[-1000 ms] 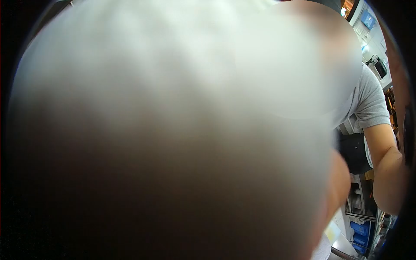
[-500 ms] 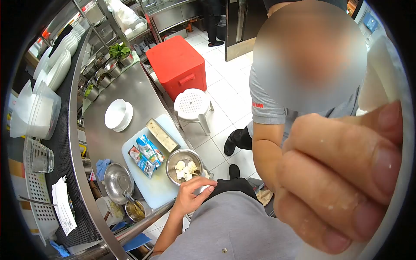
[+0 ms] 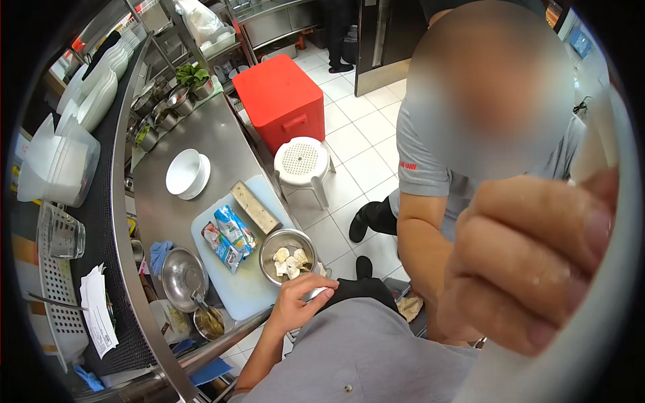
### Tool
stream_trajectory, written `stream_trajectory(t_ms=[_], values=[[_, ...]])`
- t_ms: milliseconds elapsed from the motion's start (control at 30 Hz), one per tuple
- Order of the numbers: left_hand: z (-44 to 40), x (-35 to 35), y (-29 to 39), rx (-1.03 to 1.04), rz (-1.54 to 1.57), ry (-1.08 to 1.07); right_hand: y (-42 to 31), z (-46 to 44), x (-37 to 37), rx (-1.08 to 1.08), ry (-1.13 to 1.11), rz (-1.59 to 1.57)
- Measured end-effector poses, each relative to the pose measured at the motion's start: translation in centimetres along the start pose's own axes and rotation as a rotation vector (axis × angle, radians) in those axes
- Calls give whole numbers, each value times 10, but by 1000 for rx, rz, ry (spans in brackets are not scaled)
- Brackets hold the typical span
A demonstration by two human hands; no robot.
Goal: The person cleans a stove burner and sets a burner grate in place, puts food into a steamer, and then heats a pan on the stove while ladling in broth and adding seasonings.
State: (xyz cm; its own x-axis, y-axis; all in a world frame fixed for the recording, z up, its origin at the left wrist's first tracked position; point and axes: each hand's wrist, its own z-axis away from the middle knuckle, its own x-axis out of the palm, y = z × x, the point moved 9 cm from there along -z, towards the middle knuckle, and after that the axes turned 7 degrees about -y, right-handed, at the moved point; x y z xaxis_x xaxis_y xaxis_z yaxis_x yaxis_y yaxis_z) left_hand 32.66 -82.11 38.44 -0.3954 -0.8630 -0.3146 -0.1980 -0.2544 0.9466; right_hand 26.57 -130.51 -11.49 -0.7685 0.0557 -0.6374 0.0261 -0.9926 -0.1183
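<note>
My left hand (image 3: 299, 299) is at the near side of a metal bowl (image 3: 269, 265) holding white pieces. Its fingers and thumb curl around something white, too hidden to name. My right hand is out of view. Beside the bowl, a light blue cutting board (image 3: 238, 295) bears blue packets (image 3: 232, 232) and a long speckled block (image 3: 255, 207).
A co-worker (image 3: 420, 168) in a grey shirt stands in front, with one hand (image 3: 517, 269) very close to the camera. Beyond the counter (image 3: 151, 195) are a white stool (image 3: 302, 161) and a red box (image 3: 279, 101). White bowls (image 3: 185, 171) stand on the counter.
The whitish blur that covered most of the view has cleared. Since the middle frame, the view has shifted slightly and the co-worker's near hand has moved a little; my left hand stays by the bowl.
</note>
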Motion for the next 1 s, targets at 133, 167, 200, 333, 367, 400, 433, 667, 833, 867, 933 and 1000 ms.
stream_trajectory(t_ms=[133, 167, 200, 333, 367, 400, 433, 667, 833, 867, 933, 1000], values=[[5, -5, 5, 1, 11, 13, -37, -19, 25, -27, 10, -68], [5, -5, 5, -3, 19, 13, -41, -21, 25, -27, 16, -82], [5, -6, 5, -1, 19, 19, -45, -22, 25, -31, 26, -105], [4, 0, 5, 9, 29, 23, -48, -21, 21, -37, 48, -161], [3, 2, 4, 8, 30, 20, -49, -20, 21, -40, 55, -175], [2, 4, 4, 9, 34, 20, -50, -20, 20, -45, 58, -188], [0, 5, 5, 8, 34, 22, -51, -20, 21, -52, 61, -199], [-43, 6, -7, 46, -16, 46, -51, -31, -10, -134, 144, -299], [-99, 3, -30, 7, 18, 54, -15, -62, -47, 152, 94, -680], [-112, 3, -34, -21, 27, 50, -9, -65, -54, 222, 79, -763], [-142, 6, -39, -31, 9, 0, -4, -69, -80, 253, 44, -848], [-149, 7, -40, -26, 31, 22, 0, -65, -90, 281, -2, -917]])
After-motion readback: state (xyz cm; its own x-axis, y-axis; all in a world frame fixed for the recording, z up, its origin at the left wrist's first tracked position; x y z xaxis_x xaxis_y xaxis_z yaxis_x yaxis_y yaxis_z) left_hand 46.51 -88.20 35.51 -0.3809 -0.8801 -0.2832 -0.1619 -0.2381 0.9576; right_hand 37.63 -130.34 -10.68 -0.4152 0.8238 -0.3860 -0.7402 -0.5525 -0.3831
